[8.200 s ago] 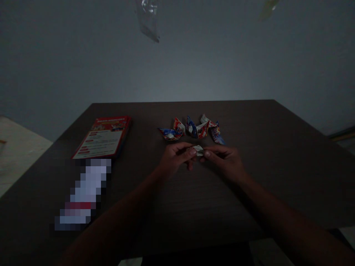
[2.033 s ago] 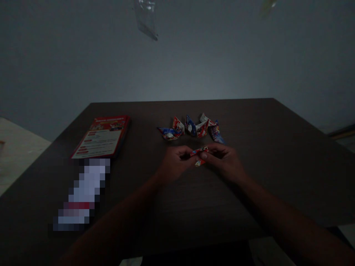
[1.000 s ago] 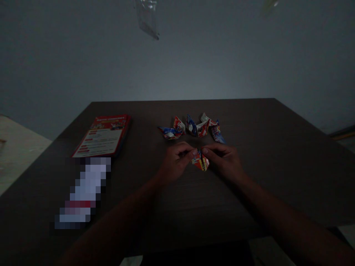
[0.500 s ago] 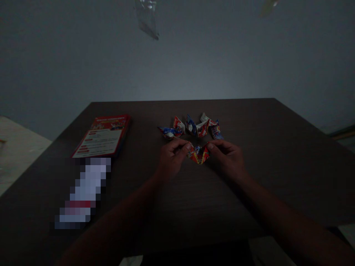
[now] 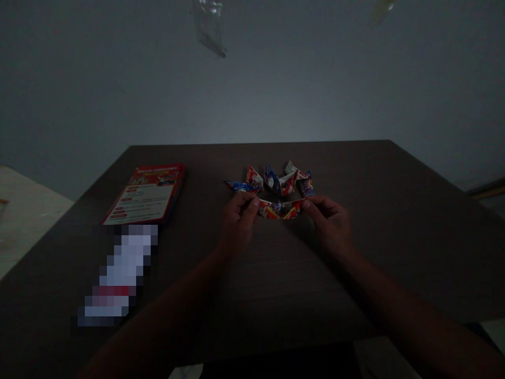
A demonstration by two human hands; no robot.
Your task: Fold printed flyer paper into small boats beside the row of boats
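Between my two hands a folded piece of printed paper, red and yellow, is stretched out lengthwise. My left hand pinches its left end between thumb and fingers. The right end is pinched the same way by my right hand. Just beyond lie several folded paper pieces: a blue and red one at the left, a blue and white one with red in the middle, and a white, red and blue one at the right. My left fingers partly cover the left piece.
A stack of red printed sheets or booklets lies on the dark table at the left. Nearer me is a pixelated oblong object. A clear plastic bag hangs on the pale wall behind.
My hands have moved apart, and the held paper has gone from a bent V shape to a nearly straight strip. The other folded pieces have stayed in place.
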